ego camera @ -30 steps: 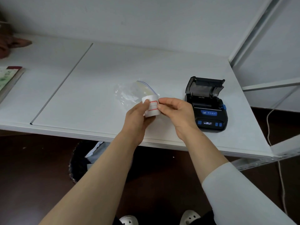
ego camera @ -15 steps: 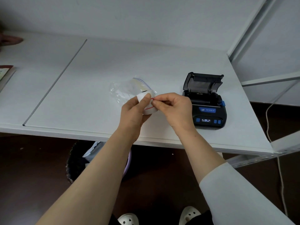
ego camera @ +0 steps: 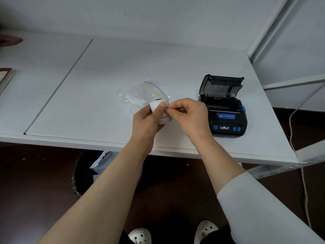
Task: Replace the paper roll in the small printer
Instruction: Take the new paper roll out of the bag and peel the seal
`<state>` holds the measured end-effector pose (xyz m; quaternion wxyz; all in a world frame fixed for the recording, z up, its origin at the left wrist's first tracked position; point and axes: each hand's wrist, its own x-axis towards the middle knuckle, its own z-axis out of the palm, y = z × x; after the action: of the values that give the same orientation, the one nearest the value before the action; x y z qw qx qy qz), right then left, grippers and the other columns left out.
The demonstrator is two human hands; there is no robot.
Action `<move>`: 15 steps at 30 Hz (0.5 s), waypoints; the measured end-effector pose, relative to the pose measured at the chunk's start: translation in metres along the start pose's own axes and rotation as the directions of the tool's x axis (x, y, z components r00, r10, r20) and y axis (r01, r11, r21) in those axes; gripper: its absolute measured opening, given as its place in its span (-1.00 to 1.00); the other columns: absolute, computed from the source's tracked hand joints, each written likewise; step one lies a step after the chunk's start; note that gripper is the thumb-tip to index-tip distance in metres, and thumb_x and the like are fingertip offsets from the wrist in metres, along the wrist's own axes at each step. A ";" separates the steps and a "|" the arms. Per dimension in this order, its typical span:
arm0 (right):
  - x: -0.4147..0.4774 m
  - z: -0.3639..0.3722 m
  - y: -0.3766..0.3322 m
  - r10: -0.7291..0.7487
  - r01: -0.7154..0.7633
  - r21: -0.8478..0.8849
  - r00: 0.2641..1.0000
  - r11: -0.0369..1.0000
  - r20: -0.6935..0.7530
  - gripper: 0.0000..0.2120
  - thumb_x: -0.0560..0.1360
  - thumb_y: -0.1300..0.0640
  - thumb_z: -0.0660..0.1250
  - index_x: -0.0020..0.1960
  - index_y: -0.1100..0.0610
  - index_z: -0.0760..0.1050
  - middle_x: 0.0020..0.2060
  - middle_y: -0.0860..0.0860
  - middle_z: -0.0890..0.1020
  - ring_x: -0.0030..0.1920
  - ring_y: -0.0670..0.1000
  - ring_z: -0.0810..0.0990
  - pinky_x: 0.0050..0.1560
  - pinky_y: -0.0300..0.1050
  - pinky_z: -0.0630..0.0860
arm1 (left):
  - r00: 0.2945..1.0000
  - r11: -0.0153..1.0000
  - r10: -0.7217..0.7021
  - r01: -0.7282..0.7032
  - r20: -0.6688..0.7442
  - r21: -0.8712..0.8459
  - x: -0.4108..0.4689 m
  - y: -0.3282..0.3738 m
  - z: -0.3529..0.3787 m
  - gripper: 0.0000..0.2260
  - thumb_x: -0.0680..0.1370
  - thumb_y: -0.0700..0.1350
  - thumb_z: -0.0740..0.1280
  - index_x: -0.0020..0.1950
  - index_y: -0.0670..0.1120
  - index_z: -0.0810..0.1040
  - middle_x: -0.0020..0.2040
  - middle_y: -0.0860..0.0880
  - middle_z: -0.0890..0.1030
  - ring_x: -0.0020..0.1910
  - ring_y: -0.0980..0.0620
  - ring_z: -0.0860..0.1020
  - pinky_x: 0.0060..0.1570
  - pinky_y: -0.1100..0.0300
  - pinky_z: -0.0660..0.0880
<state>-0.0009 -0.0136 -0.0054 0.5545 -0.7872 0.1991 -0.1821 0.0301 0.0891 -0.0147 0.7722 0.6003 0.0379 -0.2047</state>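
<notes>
My left hand (ego camera: pixel 147 118) grips a small white paper roll (ego camera: pixel 162 118) with a thin red line on its outer wrap, thumb pressed on top. My right hand (ego camera: pixel 188 115) pinches the roll's right edge between thumb and forefinger at the red line. Both hands hover over the white table (ego camera: pixel 105 85) near its front edge. The small black printer (ego camera: pixel 226 111) with blue buttons sits just right of my right hand, its lid flipped up and its paper bay showing dark inside.
A crumpled clear zip bag (ego camera: pixel 139 95) lies on the table behind the roll. A bin (ego camera: pixel 88 173) stands on the dark floor under the table edge. A white cable (ego camera: pixel 295 131) hangs at the right beside a metal rack. Another person's hand (ego camera: pixel 8 40) shows at far left.
The roll has turned in my left hand and my right fingertips have closed onto its edge at the red line. The hands stay in about the same spot.
</notes>
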 end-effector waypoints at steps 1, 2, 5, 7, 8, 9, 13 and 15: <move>0.000 0.000 0.001 0.007 -0.007 0.002 1.000 1.000 0.004 -0.93 0.35 0.30 0.46 -0.17 0.26 0.63 -0.35 0.00 0.60 -0.32 -0.08 0.55 -0.12 -0.17 0.55 | 1.000 1.000 0.001 -0.001 -0.001 0.005 0.000 0.000 0.000 -0.79 0.52 -0.11 0.33 0.09 -0.19 0.59 -0.11 -0.11 0.62 -0.12 -0.04 0.61 0.06 0.09 0.58; 0.000 0.000 0.001 0.010 -0.010 0.003 1.000 1.000 0.008 -0.93 0.35 0.30 0.46 -0.17 0.26 0.63 -0.35 0.01 0.60 -0.31 -0.06 0.56 -0.11 -0.14 0.56 | 1.000 1.000 0.002 -0.002 -0.001 0.009 0.000 0.000 0.000 -0.78 0.52 -0.12 0.33 0.10 -0.18 0.59 -0.09 -0.12 0.62 -0.12 -0.04 0.61 0.05 0.10 0.58; 0.000 -0.001 0.001 0.002 -0.002 0.000 1.000 1.000 0.021 -0.95 0.35 0.31 0.46 -0.20 0.22 0.61 -0.37 -0.01 0.59 -0.30 -0.02 0.57 -0.09 -0.08 0.57 | 1.000 1.000 0.006 -0.006 0.010 0.012 -0.001 0.001 0.000 -0.79 0.52 -0.12 0.33 0.11 -0.15 0.60 -0.04 -0.14 0.63 -0.08 -0.04 0.62 0.07 0.10 0.59; 0.000 -0.001 0.001 -0.002 0.002 -0.006 0.999 1.000 0.037 -0.89 0.35 0.31 0.45 -0.26 0.13 0.58 -0.39 -0.05 0.58 -0.34 -0.06 0.55 -0.11 -0.09 0.56 | 1.000 1.000 0.008 -0.008 0.015 0.016 -0.001 0.001 -0.001 -0.80 0.52 -0.12 0.33 0.10 -0.14 0.61 -0.02 -0.16 0.64 -0.06 -0.05 0.62 0.07 0.09 0.59; 0.000 -0.001 0.001 -0.004 0.005 -0.016 0.999 1.000 0.045 -0.83 0.35 0.31 0.45 -0.30 0.07 0.55 -0.39 -0.07 0.57 -0.35 -0.09 0.54 -0.12 -0.11 0.56 | 1.000 1.000 0.008 -0.009 0.017 0.019 -0.002 0.001 -0.001 -0.81 0.52 -0.12 0.33 0.09 -0.14 0.61 -0.02 -0.16 0.64 -0.06 -0.05 0.62 0.07 0.09 0.59; 0.000 -0.001 0.000 -0.004 0.005 -0.022 0.999 1.000 0.053 -0.78 0.36 0.30 0.45 -0.33 0.03 0.53 -0.40 -0.08 0.57 -0.37 -0.13 0.53 -0.14 -0.14 0.56 | 1.000 1.000 0.006 -0.007 0.019 0.022 -0.002 0.002 -0.001 -0.81 0.52 -0.12 0.33 0.09 -0.14 0.61 -0.03 -0.15 0.64 -0.07 -0.04 0.62 0.07 0.09 0.58; 0.001 -0.003 -0.002 0.038 -0.040 0.036 0.997 0.999 0.065 -0.78 0.37 0.30 0.45 -0.33 0.02 0.54 -0.39 -0.07 0.59 -0.34 -0.13 0.56 -0.13 -0.23 0.55 | 0.999 0.998 -0.035 0.036 0.019 -0.047 -0.002 0.005 -0.002 -0.87 0.51 -0.14 0.35 -0.01 -0.14 0.63 -0.26 0.00 0.68 -0.26 0.07 0.65 0.00 0.16 0.60; 0.000 -0.003 -0.003 0.050 -0.053 0.049 0.997 0.997 0.058 -0.86 0.37 0.29 0.44 -0.28 0.08 0.58 -0.36 -0.05 0.61 -0.27 -0.04 0.60 -0.07 -0.16 0.57 | 0.999 0.996 -0.046 0.047 0.015 -0.076 -0.002 0.006 -0.003 -0.88 0.50 -0.14 0.36 -0.03 -0.16 0.63 -0.29 0.01 0.67 -0.31 0.10 0.65 -0.03 0.16 0.61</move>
<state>-0.0024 -0.0152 -0.0012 0.5841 -0.7725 0.1989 -0.1500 0.0313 0.0938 -0.0093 0.7898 0.5680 0.0544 -0.2250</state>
